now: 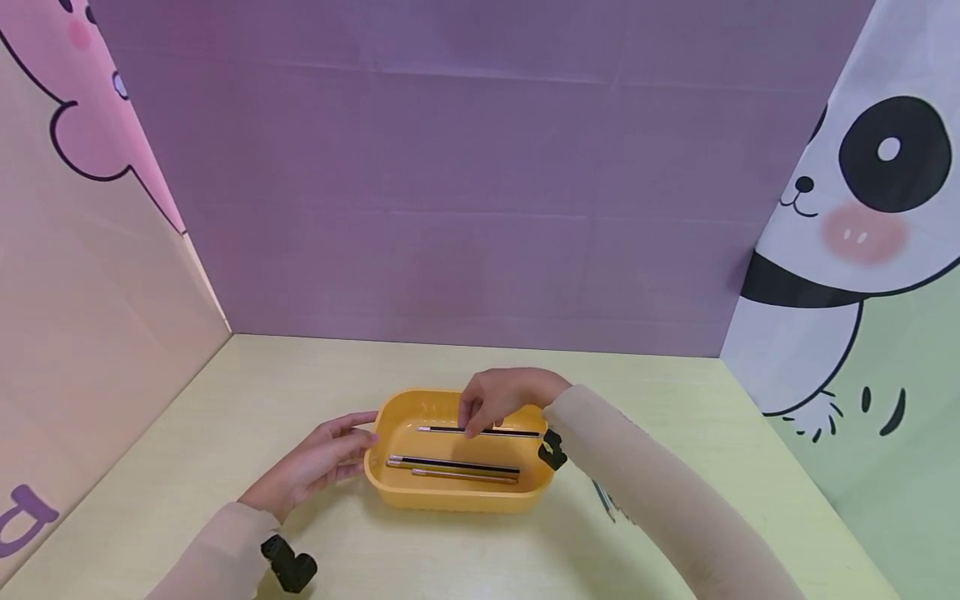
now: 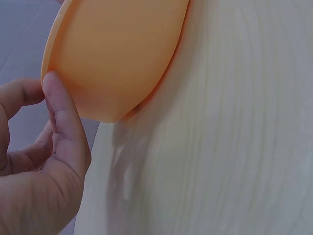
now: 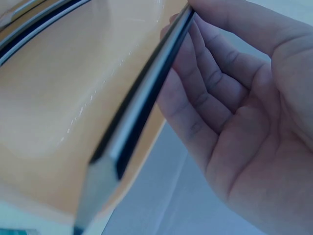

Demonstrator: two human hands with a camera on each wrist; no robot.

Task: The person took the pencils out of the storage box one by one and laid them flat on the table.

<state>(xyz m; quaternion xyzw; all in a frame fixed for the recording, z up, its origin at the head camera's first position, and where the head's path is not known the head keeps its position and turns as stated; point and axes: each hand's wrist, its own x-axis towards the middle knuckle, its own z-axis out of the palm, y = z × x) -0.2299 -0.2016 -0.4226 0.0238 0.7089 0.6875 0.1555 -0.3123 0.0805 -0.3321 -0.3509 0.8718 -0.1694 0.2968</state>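
A yellow plastic tray (image 1: 457,502) with rounded corners sits on the table. My left hand (image 1: 318,460) is at its left end; in the left wrist view the thumb and a finger pinch the tray's rim (image 2: 45,56). Over the tray, my right hand (image 1: 510,396) pinches a black-and-silver striped pencil (image 1: 517,432) between thumb and fingertips. Its sharpened tip (image 3: 95,193) points toward the camera in the right wrist view. Several more pencils (image 1: 457,467) lie side by side along the front half of the tray floor, one of them shorter.
Right of the tray, a few thin, pencil-like items (image 1: 603,502) lie on the pale wooden table (image 1: 330,367), partly hidden by the right forearm. A purple backdrop (image 1: 480,208) stands behind, with printed side panels at left and right.
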